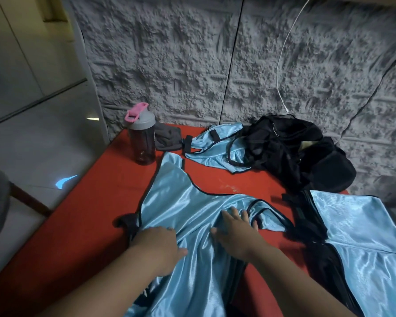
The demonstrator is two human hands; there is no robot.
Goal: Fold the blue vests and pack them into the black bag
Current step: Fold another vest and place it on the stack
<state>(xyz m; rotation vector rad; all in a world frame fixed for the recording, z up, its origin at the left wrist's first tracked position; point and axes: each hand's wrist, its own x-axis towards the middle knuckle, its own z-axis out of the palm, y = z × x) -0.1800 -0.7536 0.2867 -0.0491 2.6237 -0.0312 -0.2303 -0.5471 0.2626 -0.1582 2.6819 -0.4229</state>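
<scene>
Blue vest (192,225) on red table (89,202) | both hands' fingers flat, spread | grey textured wall (192,65)

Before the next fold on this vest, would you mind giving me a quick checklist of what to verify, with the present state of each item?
1. Both hands on the vest: ok. Left hand and right hand lie flat on the front vest.
2. Vest spread flat: not ok. Wrinkles run between the hands, and its near end hangs over the table edge.
3. Room to fold: ok. Bare table lies left of the vest.
4. Bottle out of the way: ok, it stands apart at the far corner.
5. Black bag open: cannot tell.
6. Other vests waiting: ok. Far vest beside the bag, right vest near the edge.
</scene>
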